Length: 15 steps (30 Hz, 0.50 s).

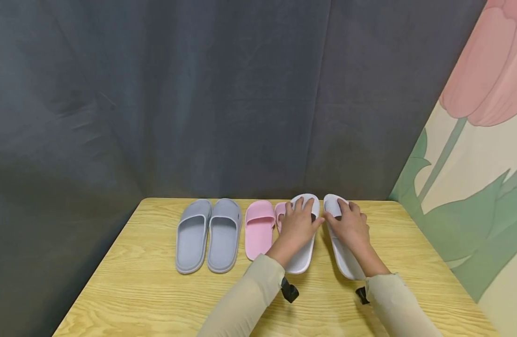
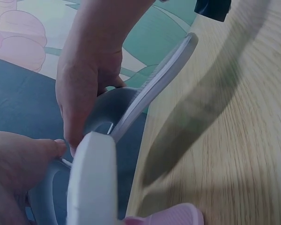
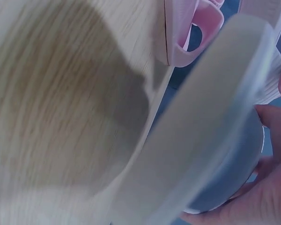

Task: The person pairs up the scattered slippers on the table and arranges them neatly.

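In the head view my left hand [image 1: 297,225] grips a white slipper [image 1: 301,262] by its strap area, thumb on the right side. My right hand [image 1: 350,228] holds the matching white slipper [image 1: 346,262] the same way, a short gap to its right. The left wrist view shows both slippers tilted and raised above the wood, with shadows beneath. Their straps are dark grey, mostly covered by the fingers. Beside my left hand lie a pink slipper [image 1: 259,234] and its partner [image 1: 279,208], the latter partly hidden behind the hand and white slipper.
Two grey slippers [image 1: 208,238] lie side by side on the left of the wooden table [image 1: 149,290]. A dark curtain [image 1: 224,103] hangs behind the table's back edge. A wall with painted tulips [image 1: 473,201] borders the right side.
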Available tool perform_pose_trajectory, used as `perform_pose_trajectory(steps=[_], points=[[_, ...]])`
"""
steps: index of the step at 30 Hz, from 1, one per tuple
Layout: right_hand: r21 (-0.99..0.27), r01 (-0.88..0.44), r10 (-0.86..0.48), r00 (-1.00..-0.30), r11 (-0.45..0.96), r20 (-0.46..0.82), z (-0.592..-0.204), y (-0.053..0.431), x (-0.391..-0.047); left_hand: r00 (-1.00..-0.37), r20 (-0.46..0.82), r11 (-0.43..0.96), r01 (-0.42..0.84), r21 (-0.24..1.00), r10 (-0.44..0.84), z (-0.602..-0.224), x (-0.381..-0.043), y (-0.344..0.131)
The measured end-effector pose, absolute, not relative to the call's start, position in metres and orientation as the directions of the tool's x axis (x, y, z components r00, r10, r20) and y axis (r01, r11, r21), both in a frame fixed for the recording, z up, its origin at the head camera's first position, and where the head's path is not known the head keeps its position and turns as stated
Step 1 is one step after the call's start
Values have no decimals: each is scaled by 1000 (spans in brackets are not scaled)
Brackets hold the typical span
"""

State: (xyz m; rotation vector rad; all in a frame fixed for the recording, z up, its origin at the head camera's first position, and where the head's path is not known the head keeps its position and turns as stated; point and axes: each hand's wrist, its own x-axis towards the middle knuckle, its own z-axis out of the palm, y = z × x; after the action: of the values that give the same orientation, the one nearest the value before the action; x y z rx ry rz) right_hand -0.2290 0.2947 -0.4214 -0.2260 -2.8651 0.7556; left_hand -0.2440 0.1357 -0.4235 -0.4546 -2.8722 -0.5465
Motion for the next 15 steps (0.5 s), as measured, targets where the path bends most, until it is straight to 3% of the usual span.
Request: perform_pose_trajectory(steps=[15], points=[[-487, 126, 198, -975, 864, 98, -419, 305, -231, -942, 229, 880, 315, 355, 245, -426, -245, 151]])
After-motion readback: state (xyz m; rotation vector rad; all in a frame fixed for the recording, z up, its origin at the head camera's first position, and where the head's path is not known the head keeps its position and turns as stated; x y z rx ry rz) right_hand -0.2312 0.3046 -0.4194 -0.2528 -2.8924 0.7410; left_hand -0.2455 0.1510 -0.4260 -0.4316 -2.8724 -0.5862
